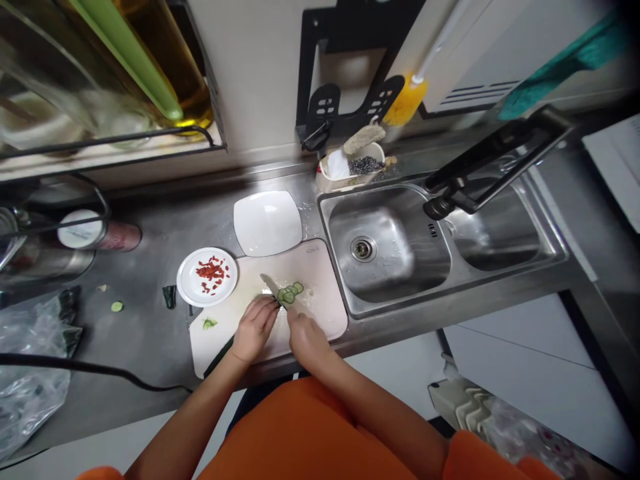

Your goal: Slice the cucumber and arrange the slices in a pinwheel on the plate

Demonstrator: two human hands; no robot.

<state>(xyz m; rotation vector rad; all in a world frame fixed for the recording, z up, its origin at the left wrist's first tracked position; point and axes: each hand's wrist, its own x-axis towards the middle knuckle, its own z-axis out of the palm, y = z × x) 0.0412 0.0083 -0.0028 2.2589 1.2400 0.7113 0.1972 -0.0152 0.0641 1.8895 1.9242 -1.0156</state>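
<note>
My right hand (307,337) is closed round the handle of a knife (270,285), its blade angled up and to the left over the cutting board (327,287). My left hand (254,328) has its fingers curled over a dark green cucumber (219,358); most of it is hidden under the palm and forearm. Several thin cucumber slices (290,293) overlap just right of the blade. A few pale green scraps (209,323) lie on the board's left side. Left of the board's top edge, a round white plate (183,279) carries small red pieces.
An empty white square plate (267,223) stands behind the board. The steel sink (400,267) with its black faucet (470,187) is on the right. A caddy (345,180) with scrubbers sits behind it. Cucumber ends (117,307), a jar (100,231) and a plastic bag (30,387) are left.
</note>
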